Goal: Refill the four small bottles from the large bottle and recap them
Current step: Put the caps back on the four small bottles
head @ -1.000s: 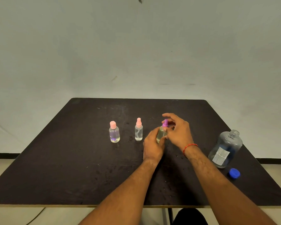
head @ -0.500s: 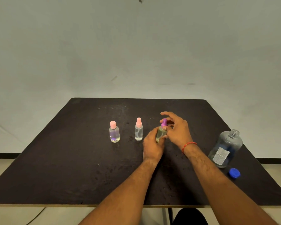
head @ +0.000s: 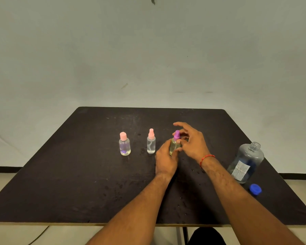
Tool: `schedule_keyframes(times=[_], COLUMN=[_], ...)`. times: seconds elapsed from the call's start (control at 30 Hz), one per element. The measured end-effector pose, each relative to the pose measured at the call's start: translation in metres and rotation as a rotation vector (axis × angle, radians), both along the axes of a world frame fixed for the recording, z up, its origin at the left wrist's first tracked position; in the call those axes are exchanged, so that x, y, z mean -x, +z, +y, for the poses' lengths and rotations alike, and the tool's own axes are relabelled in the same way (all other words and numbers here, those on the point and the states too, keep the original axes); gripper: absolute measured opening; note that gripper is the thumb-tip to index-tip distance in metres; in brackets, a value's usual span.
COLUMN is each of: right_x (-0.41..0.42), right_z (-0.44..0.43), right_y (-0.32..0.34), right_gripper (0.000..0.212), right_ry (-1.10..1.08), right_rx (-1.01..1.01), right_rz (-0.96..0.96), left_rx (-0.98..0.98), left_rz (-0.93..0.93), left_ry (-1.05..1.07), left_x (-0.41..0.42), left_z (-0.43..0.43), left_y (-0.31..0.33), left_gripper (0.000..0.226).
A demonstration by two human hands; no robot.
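My left hand (head: 165, 159) grips the body of a small yellowish bottle (head: 173, 147) standing near the middle of the black table (head: 78, 174). My right hand (head: 193, 142) pinches its purple spray cap (head: 176, 134) with thumb and fingers. To the left stand two capped small bottles: a slim one with a pink spray top (head: 151, 142) and a round one with a pink cap (head: 124, 145). A fourth small bottle is not visible. The large clear bottle (head: 245, 162) stands uncapped at the right, and its blue cap (head: 255, 189) lies in front of it.
Water drops speckle the table around my hands. The large bottle and blue cap sit close to the table's right edge. A pale wall rises behind the table, and a thin cable (head: 39, 235) runs on the floor at the lower left.
My right hand's fingers have shifted slightly around the purple cap, and the bottle leans a little more to the left. My left hand stays on the bottle body.
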State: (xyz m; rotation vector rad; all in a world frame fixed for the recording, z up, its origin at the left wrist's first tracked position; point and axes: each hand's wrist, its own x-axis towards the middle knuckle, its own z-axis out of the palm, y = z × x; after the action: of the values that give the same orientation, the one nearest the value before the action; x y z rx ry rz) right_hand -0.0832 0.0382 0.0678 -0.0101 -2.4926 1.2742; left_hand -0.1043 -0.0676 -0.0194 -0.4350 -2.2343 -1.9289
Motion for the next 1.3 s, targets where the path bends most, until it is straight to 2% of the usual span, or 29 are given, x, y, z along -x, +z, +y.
schedule_keyframes(times=[0.13, 0.27, 0.4, 0.5, 0.63, 0.77, 0.93, 1.03, 1.1, 1.3], right_x=[-0.001, 0.001, 0.006, 0.007, 0.007, 0.006, 0.006, 0.008, 0.008, 0.015], right_z=[-0.004, -0.013, -0.018, -0.012, -0.005, -0.009, -0.019, -0.022, -0.024, -0.028], right_y=[-0.003, -0.013, -0.019, -0.013, -0.008, -0.015, -0.024, -0.025, -0.026, -0.031], right_gripper=[0.047, 0.036, 0.048, 0.06, 0.049, 0.037, 0.033, 0.033, 0.033, 0.029], right_ry=[-0.026, -0.148, -0.198, -0.116, -0.022, -0.094, -0.206, -0.249, -0.273, -0.306], right_rx=[-0.036, -0.011, 0.001, 0.049, 0.095, 0.066, 0.06, 0.08, 0.103, 0.177], right_rz=[0.04, 0.108, 0.065, 0.015, -0.037, 0.052, 0.101, 0.107, 0.122, 0.099], left_rx=[0.007, 0.002, -0.023, -0.002, 0.022, 0.061, 0.018, -0.039, -0.029, -0.025], left_rz=[-0.014, -0.026, -0.04, -0.018, -0.024, -0.034, -0.091, -0.155, -0.155, -0.192], left_ry=[0.0, -0.004, -0.017, -0.002, 0.019, 0.011, -0.01, -0.01, -0.004, 0.027], left_x=[0.001, -0.001, -0.003, -0.003, 0.0, -0.001, -0.005, -0.007, -0.006, -0.007], left_z=[0.0, 0.0, 0.0, -0.001, 0.0, 0.0, -0.001, 0.0, 0.0, 0.0], left_y=[0.0, 0.001, 0.001, 0.002, 0.001, 0.002, 0.004, 0.006, 0.006, 0.009], left_gripper=[0.021, 0.017, 0.018, 0.021, 0.017, 0.021, 0.018, 0.026, 0.016, 0.015])
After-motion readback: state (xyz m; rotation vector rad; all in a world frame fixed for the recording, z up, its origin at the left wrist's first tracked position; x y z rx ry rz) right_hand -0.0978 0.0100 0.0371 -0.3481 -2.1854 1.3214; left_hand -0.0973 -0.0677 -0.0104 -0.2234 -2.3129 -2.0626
